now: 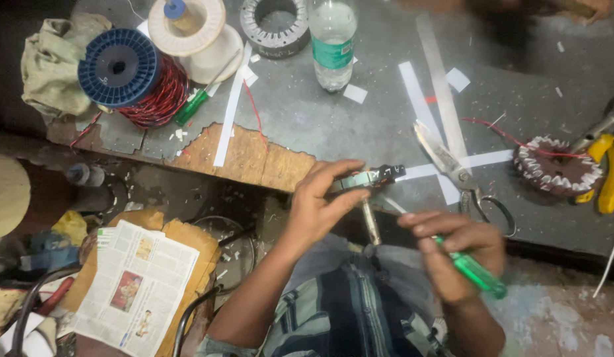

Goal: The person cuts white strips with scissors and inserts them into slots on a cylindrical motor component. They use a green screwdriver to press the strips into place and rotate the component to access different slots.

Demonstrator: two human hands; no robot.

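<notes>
Partly hidden, a metal part (366, 180) sits in the left hand (320, 201).

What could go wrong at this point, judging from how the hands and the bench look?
The green-handled screwdriver in the right hand works close to the left hand gripping the small metal part; a slip could jab the fingers. The open scissors beside them could nick a wrist.

The left hand (320, 201) covers most of the small metal part (370, 178) it grips. The right hand (452, 248) is blurred and hides the upper end of the green-handled screwdriver (479, 274). At the table's (360, 125) far edge, the plastic bottle (332, 43) is cut off by the top edge, and the yellow-handled pliers (611, 172) by the right edge.
</notes>
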